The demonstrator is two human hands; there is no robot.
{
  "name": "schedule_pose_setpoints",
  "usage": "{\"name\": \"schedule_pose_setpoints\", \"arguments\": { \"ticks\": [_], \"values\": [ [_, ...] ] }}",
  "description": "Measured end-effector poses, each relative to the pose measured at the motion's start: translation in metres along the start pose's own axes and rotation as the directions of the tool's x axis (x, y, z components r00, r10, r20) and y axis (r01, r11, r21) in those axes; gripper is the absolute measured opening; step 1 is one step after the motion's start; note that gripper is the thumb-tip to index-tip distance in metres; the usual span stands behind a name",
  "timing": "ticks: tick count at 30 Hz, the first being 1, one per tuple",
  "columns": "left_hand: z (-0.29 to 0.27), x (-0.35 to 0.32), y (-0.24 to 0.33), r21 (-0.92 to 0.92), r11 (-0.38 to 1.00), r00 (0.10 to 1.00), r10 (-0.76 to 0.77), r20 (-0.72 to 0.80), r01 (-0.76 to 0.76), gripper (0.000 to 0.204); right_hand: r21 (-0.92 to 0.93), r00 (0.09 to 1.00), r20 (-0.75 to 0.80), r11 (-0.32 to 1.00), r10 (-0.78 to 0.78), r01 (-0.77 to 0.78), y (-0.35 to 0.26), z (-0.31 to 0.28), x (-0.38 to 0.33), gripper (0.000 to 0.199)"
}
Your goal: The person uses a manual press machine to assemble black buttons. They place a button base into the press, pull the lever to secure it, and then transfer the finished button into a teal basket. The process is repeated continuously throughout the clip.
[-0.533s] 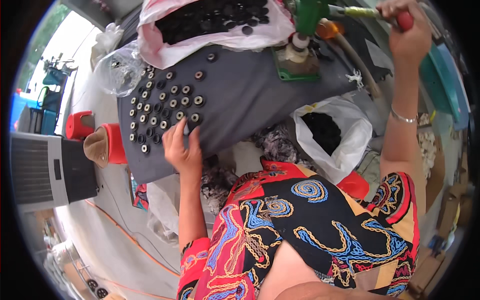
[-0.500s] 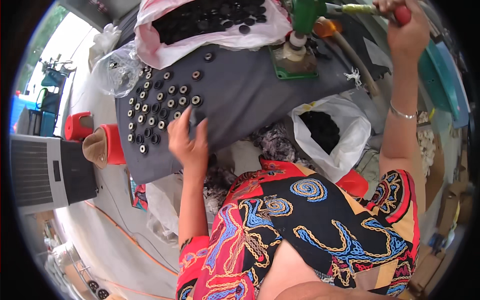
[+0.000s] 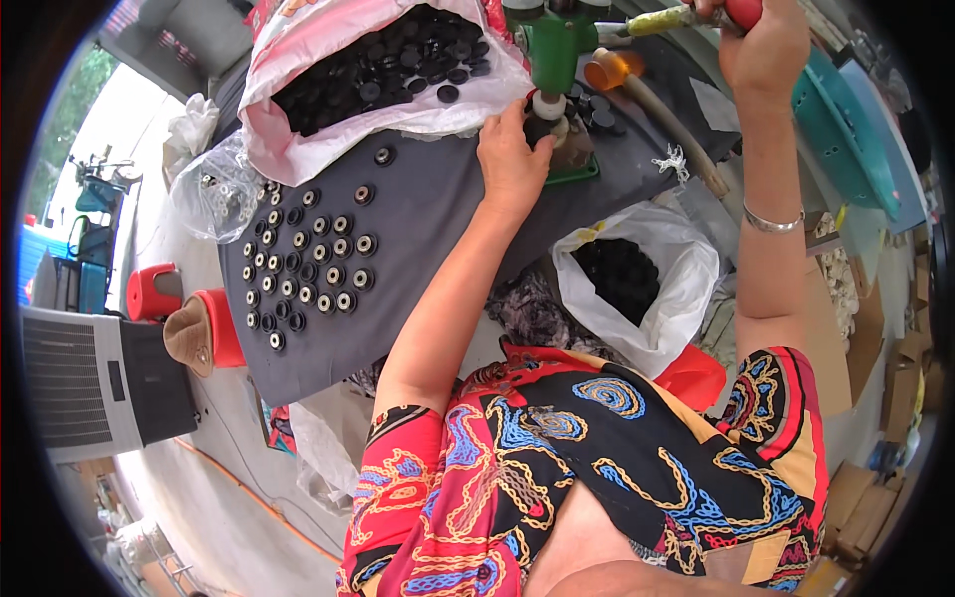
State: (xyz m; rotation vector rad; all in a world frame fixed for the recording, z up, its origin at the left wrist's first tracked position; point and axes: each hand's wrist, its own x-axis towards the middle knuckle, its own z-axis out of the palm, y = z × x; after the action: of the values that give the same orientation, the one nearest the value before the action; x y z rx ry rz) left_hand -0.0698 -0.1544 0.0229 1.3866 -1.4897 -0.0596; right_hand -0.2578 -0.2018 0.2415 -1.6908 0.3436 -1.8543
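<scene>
Left hand (image 3: 512, 159): having left the rows of black rings (image 3: 308, 264), now placing a piece under the green press (image 3: 550, 60), grip pinching.
Right hand (image 3: 761, 45): still holding the press lever (image 3: 686, 17), grip wrapped tight.

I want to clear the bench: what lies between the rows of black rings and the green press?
In the head view, only bare grey table cover lies between the rows of black rings and the green press; the left hand reaches the press base.
</scene>
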Motion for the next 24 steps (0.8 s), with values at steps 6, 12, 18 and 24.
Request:
{"name": "schedule_pose_setpoints", "arguments": {
  "ticks": [6, 12, 18, 24],
  "values": [
    [-0.006, 0.002, 0.0, 0.048, 0.997, 0.996, -0.066, 0.056, 0.063, 0.064, 0.001, 0.997, -0.003, 0.997, 0.076, -0.076, 0.007, 0.006, 0.016, 0.028],
    [0.011, 0.013, -0.003, 0.039, 0.995, 0.996, -0.089, 0.025, 0.088, 0.074, 0.016, 0.998, 0.0, 0.998, 0.063, -0.063, 0.014, 0.004, 0.026, 0.028],
    [0.028, 0.019, -0.007, -0.142, 0.981, 0.99, -0.127, 0.057, 0.134, 0.076, -0.131, 1.0, 0.023, 0.991, -0.02, 0.023, 0.0, -0.006, -0.006, 0.024],
    [0.02, 0.012, -0.012, -0.221, 0.965, 0.99, -0.133, 0.044, 0.14, 0.083, 0.112, 0.979, 0.153, 0.986, -0.138, 0.121, 0.011, -0.023, -0.076, 0.015]
  ]
}}
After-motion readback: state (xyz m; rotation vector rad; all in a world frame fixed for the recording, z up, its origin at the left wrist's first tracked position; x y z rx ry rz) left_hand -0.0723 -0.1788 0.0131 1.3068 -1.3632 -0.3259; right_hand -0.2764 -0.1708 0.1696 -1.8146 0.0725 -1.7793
